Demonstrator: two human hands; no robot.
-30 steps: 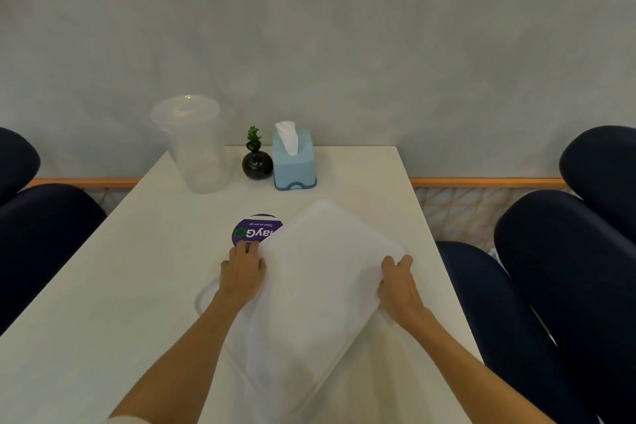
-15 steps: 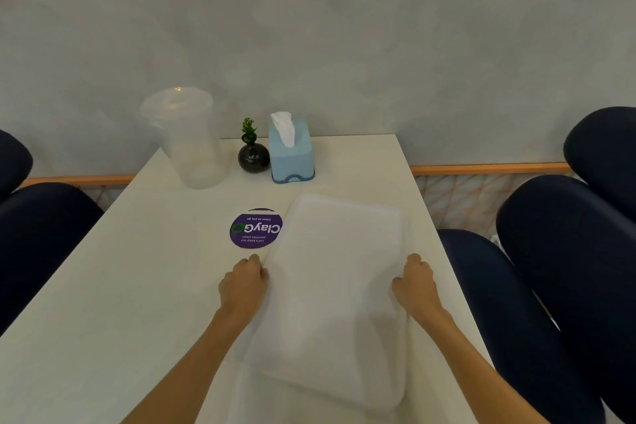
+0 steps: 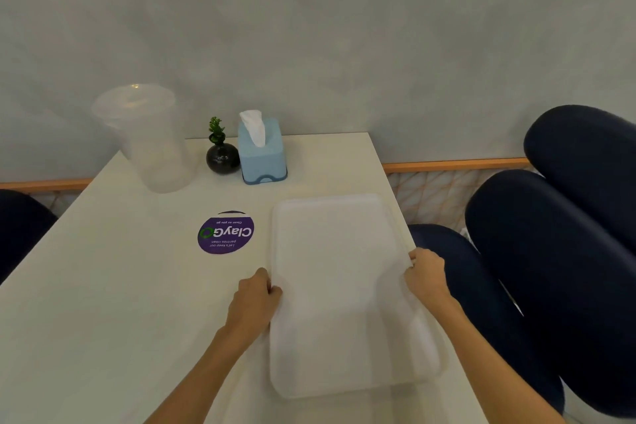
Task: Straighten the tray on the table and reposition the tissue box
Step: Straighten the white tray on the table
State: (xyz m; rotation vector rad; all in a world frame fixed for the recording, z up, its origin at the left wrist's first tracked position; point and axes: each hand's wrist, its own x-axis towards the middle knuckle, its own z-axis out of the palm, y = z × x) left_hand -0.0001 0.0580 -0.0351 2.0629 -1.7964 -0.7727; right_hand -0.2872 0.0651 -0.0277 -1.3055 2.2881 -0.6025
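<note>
Here the left hand [image 3: 256,306] is curled around the left long edge of the tray [image 3: 339,289], fingers tucked against the rim, and the right hand [image 3: 426,274] grips the opposite long edge with the fingers bent over it. The tray is a pale, shallow rectangle lying flat on the right half of the table [image 3: 113,303]. Its long axis runs away from the person toward the wall, roughly parallel to the table's right edge, and its right side sits just at that edge. Nothing can be seen lying in the tray. Just left of its far corner, apart from it, a round purple sticker [image 3: 226,232] lies on the tabletop. Beyond the tray, near the wall, the light blue tissue box [image 3: 263,155] stands upright with a white tissue sticking out of its top. It is well apart from the tray's far end, with bare table between them. Just beside the box on its left is a small black vase [image 3: 222,158] holding a green sprig. Further left stands a clear plastic tub [image 3: 151,141] with a lid on; whether it holds anything is unclear. Dark blue seats [image 3: 557,251] crowd the right side of the table.
</note>
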